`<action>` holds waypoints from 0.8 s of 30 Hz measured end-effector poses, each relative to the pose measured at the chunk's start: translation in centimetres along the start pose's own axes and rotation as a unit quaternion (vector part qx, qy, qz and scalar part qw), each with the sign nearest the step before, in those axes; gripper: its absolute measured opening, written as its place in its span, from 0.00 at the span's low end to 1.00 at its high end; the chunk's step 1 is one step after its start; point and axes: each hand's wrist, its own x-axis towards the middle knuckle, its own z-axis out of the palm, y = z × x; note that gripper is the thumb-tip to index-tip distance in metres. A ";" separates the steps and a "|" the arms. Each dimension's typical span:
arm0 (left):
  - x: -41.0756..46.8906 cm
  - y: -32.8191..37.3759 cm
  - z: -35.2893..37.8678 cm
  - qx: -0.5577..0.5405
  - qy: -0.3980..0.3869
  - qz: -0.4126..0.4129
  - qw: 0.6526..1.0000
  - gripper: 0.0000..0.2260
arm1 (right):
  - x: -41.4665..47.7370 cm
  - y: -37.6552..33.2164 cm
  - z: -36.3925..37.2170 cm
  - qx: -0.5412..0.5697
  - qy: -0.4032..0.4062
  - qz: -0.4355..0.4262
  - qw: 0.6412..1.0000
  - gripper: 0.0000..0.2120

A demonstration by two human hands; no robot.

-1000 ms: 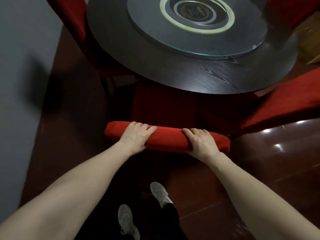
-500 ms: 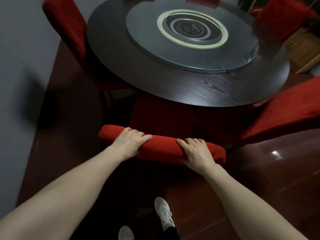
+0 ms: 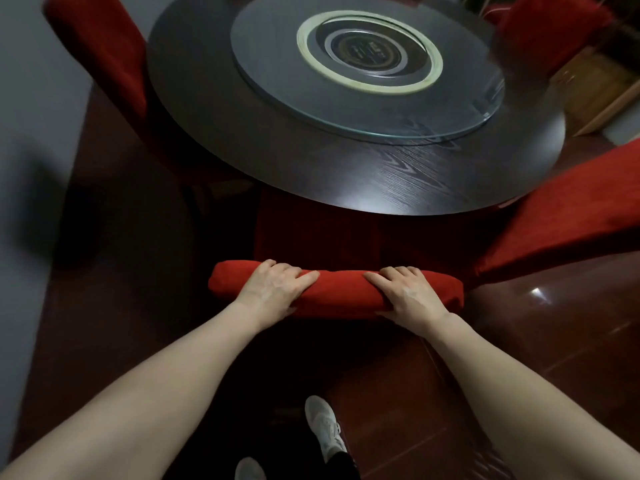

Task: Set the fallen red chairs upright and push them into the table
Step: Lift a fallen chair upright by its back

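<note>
Your left hand and your right hand both grip the padded top edge of the red chair, which stands upright at the near side of the table. The fingers of each hand curl over this edge and go down its far side, so the fingertips are hidden. Where the thumbs lie is hard to make out. The hands are apart, one toward each end of the edge.

The seat of this chair reaches under the near rim of the table. How far it goes in, you cannot tell, because the tabletop covers it and the space below is very dark. The chair legs are hidden.

On the table lies a round glass turntable. Its far edge is cut off by the top border, and the mark in its middle is too blurred to read. At the left side of the table stands a second red chair, with its lower part lost in shadow. At the right side of the table, a third red chair shows only as a slanted red panel cut by the border, so you cannot tell if it lies or leans. Beyond the far right of the table, a fourth red chair is a blurred piece only. On the near side of the table, behind the gripped chair, one white shoe stands on the dark red floor. The other shoe is cut off at the bottom.
</note>
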 end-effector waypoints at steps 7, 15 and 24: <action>-0.3 -1.6 0.8 0.000 -0.008 0.046 0.999 0.32 | -0.2 -1.3 0.9 0.012 0.027 0.003 1.000 0.39; -0.5 -1.8 1.1 -0.008 -0.007 0.054 0.998 0.32 | -0.1 -1.5 1.0 0.007 0.022 0.010 1.000 0.39; -0.3 -1.1 0.5 0.030 -0.030 0.015 0.999 0.38 | 0.1 -1.9 0.8 0.021 0.012 0.030 0.999 0.42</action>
